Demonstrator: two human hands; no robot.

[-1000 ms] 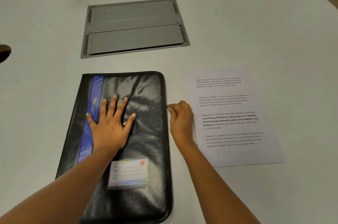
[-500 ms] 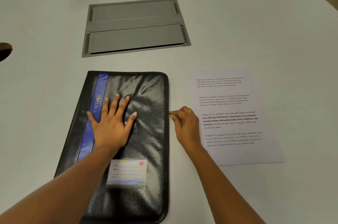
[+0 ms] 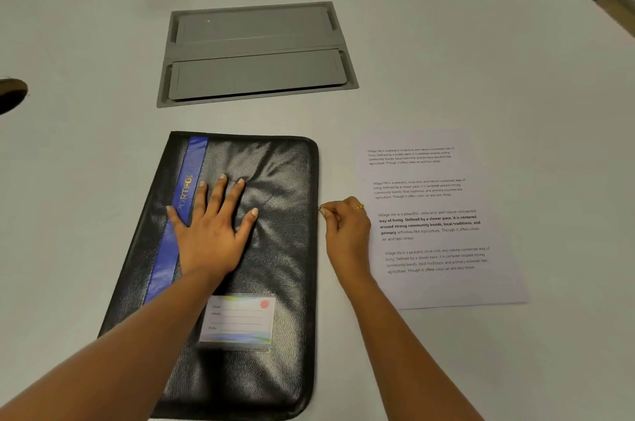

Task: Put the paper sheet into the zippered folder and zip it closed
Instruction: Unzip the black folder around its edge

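Both forearms were bare with no sleeves in view, the nails of the left hand (image 3: 209, 231) were unpainted, and the right hand (image 3: 347, 231) wore a gold ring (image 3: 359, 206).

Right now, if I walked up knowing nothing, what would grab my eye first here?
The black zippered folder with its blue stripe, lying flat on the white table, pinned under the spread left hand. At its right edge the right hand pinches the zipper pull. Just right of that lies the printed paper sheet.
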